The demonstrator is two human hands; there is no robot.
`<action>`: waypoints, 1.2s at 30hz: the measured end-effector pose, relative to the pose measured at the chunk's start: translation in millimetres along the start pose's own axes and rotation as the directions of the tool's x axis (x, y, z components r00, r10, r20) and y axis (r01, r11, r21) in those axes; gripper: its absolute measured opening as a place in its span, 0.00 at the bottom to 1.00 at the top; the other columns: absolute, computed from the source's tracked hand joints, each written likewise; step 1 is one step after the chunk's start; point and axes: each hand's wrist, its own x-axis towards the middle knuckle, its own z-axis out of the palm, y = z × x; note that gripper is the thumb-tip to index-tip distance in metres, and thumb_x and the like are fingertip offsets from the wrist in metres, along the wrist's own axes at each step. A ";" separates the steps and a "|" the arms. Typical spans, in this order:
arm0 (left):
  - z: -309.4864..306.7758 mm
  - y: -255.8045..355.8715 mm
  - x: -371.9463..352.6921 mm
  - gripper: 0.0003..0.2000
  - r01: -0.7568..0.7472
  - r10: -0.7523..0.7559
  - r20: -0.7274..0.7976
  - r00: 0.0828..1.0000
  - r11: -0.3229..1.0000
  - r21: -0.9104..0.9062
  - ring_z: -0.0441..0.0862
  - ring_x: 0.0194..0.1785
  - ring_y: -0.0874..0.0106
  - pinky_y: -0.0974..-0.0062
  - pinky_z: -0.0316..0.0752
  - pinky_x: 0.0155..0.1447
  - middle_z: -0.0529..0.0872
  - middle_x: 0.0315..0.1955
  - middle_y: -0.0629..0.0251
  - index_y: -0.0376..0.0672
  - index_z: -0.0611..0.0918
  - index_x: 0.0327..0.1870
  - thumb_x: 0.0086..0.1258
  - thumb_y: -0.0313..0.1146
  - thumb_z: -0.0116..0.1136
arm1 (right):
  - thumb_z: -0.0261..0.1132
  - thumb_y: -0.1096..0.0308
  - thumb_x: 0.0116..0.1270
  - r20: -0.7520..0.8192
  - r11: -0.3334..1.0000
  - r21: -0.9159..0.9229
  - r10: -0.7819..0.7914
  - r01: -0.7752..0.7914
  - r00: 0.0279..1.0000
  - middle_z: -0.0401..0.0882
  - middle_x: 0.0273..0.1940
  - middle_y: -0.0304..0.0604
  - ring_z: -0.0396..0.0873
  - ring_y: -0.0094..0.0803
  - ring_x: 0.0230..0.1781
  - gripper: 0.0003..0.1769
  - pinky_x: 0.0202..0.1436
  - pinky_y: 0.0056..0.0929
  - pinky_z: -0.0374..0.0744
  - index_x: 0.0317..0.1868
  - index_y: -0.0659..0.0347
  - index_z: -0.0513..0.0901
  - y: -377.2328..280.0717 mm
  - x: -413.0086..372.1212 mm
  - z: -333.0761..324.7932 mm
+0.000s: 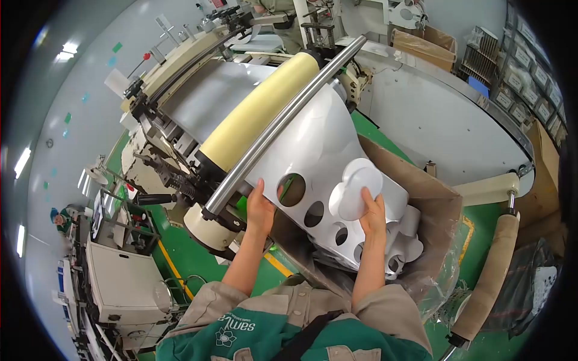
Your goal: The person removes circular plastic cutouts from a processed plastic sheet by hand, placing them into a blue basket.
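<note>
Left hand [260, 212]: raised, at the near left edge of a white perforated sheet [319, 129]; whether it grips the edge or only touches it, cannot tell. Right hand [373, 218]: narrow, fingers closed on the right rim of a few overlapping white discs [355, 195]. Discs: between the hands, at the right hand's 10 o'clock and the left hand's 2 o'clock, right hand nearer; they lie before the sheet, flat faces toward the wearer, their overlap leaning towards 1 o'clock. Sheet: long axis from 11 to 5 o'clock, a row of round holes slanting from beside the left hand to below the right. Upper end: a steel bar [289, 114] and yellow roller [259, 114], both slanting from 7 to 1 o'clock. Lower end: crumpled in a brown carton [438, 219], 4 o'clock. Beyond: brown-covered roller [490, 277], 4 o'clock; stocked shelving [524, 78], 2 o'clock; pale cabinet [123, 280], 8 o'clock; green floor [211, 271] with yellow lines; one person [61, 221] at 9 o'clock, another [282, 25] at 12.
</note>
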 end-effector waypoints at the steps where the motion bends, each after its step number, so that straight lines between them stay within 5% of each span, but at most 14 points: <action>1: 3.4 1.1 1.1 0.19 -0.016 0.017 0.011 1.000 0.999 -0.041 0.73 0.56 0.69 0.69 0.67 0.60 0.76 0.50 0.59 0.33 0.70 0.53 0.69 0.39 0.48 | 0.62 0.66 0.61 0.038 0.990 -0.141 -0.004 0.010 0.999 0.76 0.44 0.45 0.76 0.32 0.46 0.22 0.49 0.31 0.75 0.52 0.70 0.71 -3.6 -0.9 8.7; 4: 0.6 -5.8 4.4 0.16 -0.060 0.060 0.011 0.998 0.998 0.001 0.75 0.53 0.71 0.70 0.69 0.58 0.78 0.48 0.62 0.35 0.72 0.51 0.70 0.36 0.49 | 0.67 0.63 0.56 0.184 0.895 -0.442 0.022 0.062 0.983 0.78 0.41 0.46 0.76 0.30 0.43 0.24 0.45 0.28 0.74 0.49 0.70 0.74 3.9 6.5 41.6; 9: -4.0 -23.9 -14.8 0.17 0.062 -0.063 0.010 0.998 0.996 0.067 0.72 0.55 0.71 0.70 0.68 0.58 0.75 0.52 0.65 0.39 0.69 0.56 0.72 0.39 0.44 | 0.66 0.67 0.56 0.313 0.733 -0.679 0.338 -0.040 0.887 0.78 0.42 0.42 0.75 0.26 0.41 0.21 0.47 0.26 0.74 0.48 0.69 0.75 0.4 17.9 113.3; 12: -3.1 -18.8 -16.1 0.20 0.086 -0.088 0.042 0.995 0.996 0.040 0.70 0.57 0.70 0.69 0.65 0.60 0.73 0.55 0.62 0.38 0.67 0.58 0.73 0.42 0.39 | 0.66 0.67 0.58 0.387 0.907 -0.411 0.266 -0.094 0.883 0.78 0.43 0.42 0.76 0.26 0.43 0.22 0.46 0.25 0.75 0.50 0.70 0.73 46.2 29.4 91.8; 14: -4.8 -16.3 -13.8 0.21 0.113 -0.113 -0.002 0.994 0.993 0.041 0.69 0.59 0.69 0.68 0.65 0.61 0.71 0.56 0.60 0.37 0.66 0.60 0.73 0.42 0.39 | 0.67 0.65 0.58 0.297 0.971 -0.177 0.210 -0.162 0.932 0.78 0.42 0.43 0.76 0.28 0.42 0.23 0.45 0.26 0.75 0.49 0.71 0.73 49.0 22.4 80.5; 16: -3.6 -11.6 -12.5 0.22 0.060 -0.061 0.037 0.997 0.998 0.016 0.66 0.62 0.65 0.68 0.63 0.64 0.67 0.60 0.55 0.35 0.64 0.61 0.73 0.42 0.38 | 0.65 0.66 0.60 0.127 0.972 -0.031 0.237 -0.235 0.963 0.76 0.45 0.44 0.76 0.30 0.46 0.23 0.48 0.29 0.75 0.51 0.71 0.70 62.8 21.5 47.8; 18: -5.1 -2.0 -5.4 0.22 0.013 -0.013 0.012 1.000 1.000 -0.001 0.64 0.64 0.64 0.67 0.62 0.66 0.65 0.61 0.54 0.34 0.63 0.61 0.73 0.42 0.38 | 0.63 0.67 0.62 0.019 0.974 0.192 0.120 -0.121 0.993 0.74 0.48 0.45 0.75 0.31 0.48 0.23 0.51 0.32 0.74 0.53 0.71 0.68 62.2 20.7 15.5; 19: -4.3 4.0 -3.0 0.22 -0.006 0.007 0.009 1.000 1.000 -0.019 0.64 0.64 0.63 0.67 0.63 0.65 0.66 0.61 0.54 0.35 0.63 0.61 0.73 0.42 0.38 | 0.61 0.68 0.63 0.059 0.921 0.351 0.157 -0.167 0.986 0.75 0.49 0.43 0.76 0.32 0.48 0.19 0.52 0.35 0.75 0.52 0.65 0.71 45.3 16.7 6.0; 21: -0.8 13.3 0.4 0.20 -0.031 0.030 -0.019 0.999 0.998 -0.054 0.66 0.63 0.65 0.67 0.64 0.65 0.68 0.59 0.57 0.35 0.64 0.59 0.73 0.40 0.39 | 0.60 0.69 0.64 0.024 0.961 0.271 0.055 -0.059 0.998 0.75 0.49 0.42 0.75 0.32 0.48 0.19 0.54 0.36 0.73 0.55 0.62 0.70 24.8 12.2 -1.3; 24: 3.4 18.0 5.1 0.19 -0.065 0.060 -0.052 0.997 0.992 -0.105 0.68 0.61 0.68 0.67 0.62 0.66 0.71 0.57 0.61 0.36 0.65 0.58 0.73 0.38 0.40 | 0.64 0.66 0.60 0.110 0.987 -0.143 -0.053 0.069 0.992 0.78 0.45 0.44 0.76 0.29 0.43 0.21 0.48 0.29 0.74 0.50 0.70 0.73 4.4 9.6 20.5; 30: 4.5 -9.8 -8.5 0.19 0.006 -0.006 0.005 1.000 0.999 -0.036 0.67 0.61 0.68 0.66 0.62 0.64 0.71 0.57 0.63 0.38 0.65 0.59 0.73 0.39 0.39 | 0.69 0.60 0.53 0.380 0.789 -0.604 0.161 0.113 0.911 0.79 0.40 0.43 0.75 0.25 0.40 0.25 0.43 0.23 0.73 0.47 0.69 0.76 0.7 20.6 100.5; 33: 6.8 -23.4 -24.4 0.19 0.054 -0.054 0.021 0.998 0.998 -0.021 0.68 0.60 0.69 0.67 0.62 0.64 0.71 0.57 0.64 0.39 0.66 0.59 0.73 0.40 0.39 | 0.67 0.62 0.55 0.344 0.590 -0.792 0.224 0.154 0.912 0.79 0.40 0.46 0.75 0.28 0.39 0.24 0.43 0.26 0.74 0.48 0.69 0.75 25.7 37.1 105.6; 36: 1.9 -27.7 -24.0 0.19 0.080 -0.080 0.039 0.996 0.997 -0.004 0.68 0.59 0.70 0.67 0.63 0.63 0.72 0.56 0.63 0.39 0.67 0.58 0.74 0.41 0.39 | 0.67 0.63 0.55 0.337 0.847 -0.531 0.234 -0.022 0.912 0.77 0.43 0.46 0.75 0.30 0.44 0.23 0.46 0.27 0.74 0.46 0.72 0.75 30.0 36.0 95.3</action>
